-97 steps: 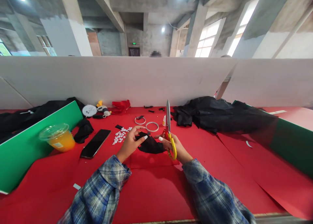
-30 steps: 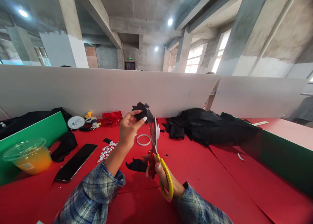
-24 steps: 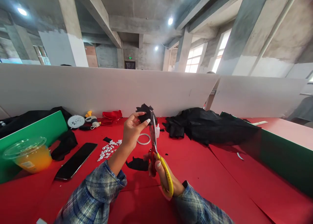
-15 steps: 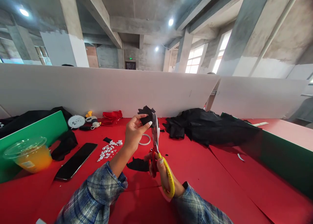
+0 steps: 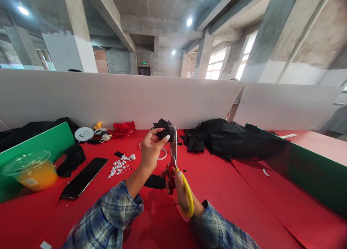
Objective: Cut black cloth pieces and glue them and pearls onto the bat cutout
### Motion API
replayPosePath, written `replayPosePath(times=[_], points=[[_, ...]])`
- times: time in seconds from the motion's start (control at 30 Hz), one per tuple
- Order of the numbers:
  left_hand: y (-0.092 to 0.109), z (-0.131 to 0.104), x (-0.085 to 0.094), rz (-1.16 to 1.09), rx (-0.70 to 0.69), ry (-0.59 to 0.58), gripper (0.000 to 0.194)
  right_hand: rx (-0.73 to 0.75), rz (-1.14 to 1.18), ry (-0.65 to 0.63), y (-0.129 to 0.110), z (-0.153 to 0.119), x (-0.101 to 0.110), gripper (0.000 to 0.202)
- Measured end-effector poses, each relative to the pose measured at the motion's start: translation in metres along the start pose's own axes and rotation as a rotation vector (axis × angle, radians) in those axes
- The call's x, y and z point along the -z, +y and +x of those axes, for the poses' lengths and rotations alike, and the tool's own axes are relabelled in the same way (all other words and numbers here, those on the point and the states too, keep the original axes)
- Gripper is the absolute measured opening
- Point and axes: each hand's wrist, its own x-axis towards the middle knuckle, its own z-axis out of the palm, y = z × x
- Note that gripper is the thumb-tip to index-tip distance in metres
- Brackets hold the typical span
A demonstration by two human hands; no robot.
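Between the thumb and fingers of my left hand is a piece of black fabric with a jagged, zigzag edge, raised above the red table. My right hand grips a pair of scissors with one red and one yellow handle, blades pointing up. The blades stand slightly apart at the fabric's right edge; whether they touch it I cannot tell. Below my hands another black fabric scrap lies on the table, partly hidden by my right hand. A white ring rests behind my left wrist.
White beads and a black phone lie to the left, near a lidded cup of orange drink. Bunched black fabric is at the back right. Green boards border the sides; a white partition stands behind.
My left hand has shifted slightly right with the fabric. The scissor blades are a little wider apart, and the view has moved slightly.
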Motion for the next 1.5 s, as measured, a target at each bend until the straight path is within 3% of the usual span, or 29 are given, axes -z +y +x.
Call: replayPosePath(times=[0.53,1.5], points=[[-0.006,-0.015,-0.011,-0.063,0.099,0.148,0.038,-0.034,-0.019,0.065,0.007,0.004,-0.005,0.076],[-0.003,-0.007,0.000,-0.032,0.018,0.056,0.038,0.010,-0.019,0.044,0.012,0.006,-0.001,0.070]])
